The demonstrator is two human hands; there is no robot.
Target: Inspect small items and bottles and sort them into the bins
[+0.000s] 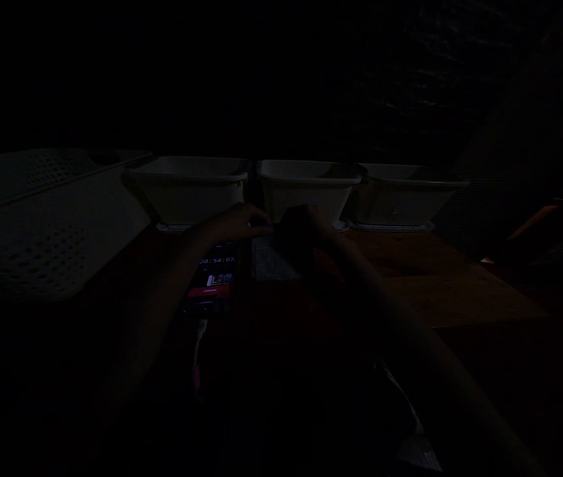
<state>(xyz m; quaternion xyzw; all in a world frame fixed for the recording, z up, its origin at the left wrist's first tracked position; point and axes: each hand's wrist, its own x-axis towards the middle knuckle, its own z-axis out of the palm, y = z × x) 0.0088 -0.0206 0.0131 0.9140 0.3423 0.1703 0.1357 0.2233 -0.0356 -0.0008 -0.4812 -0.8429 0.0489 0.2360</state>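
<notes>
The scene is very dark. My left hand (242,221) reaches in over the table, its thumb and fingers bent toward each other in a pinch. Close to its right is my right hand (307,224), in deep shadow with the fingers curled. Anything held between the fingertips is too dark to make out. A grey textured pad (274,260) lies on the table just below the hands, partly covered by my right hand. Beside my left forearm lies a phone (212,281) with a lit timer screen.
Three pale bins stand in a row behind the hands: a left bin (197,195), a middle bin (306,195) and a right bin (395,202). A large perforated basket (107,225) fills the left side. A cable (197,348) runs from the phone. Another person's arm (534,222) shows at far right.
</notes>
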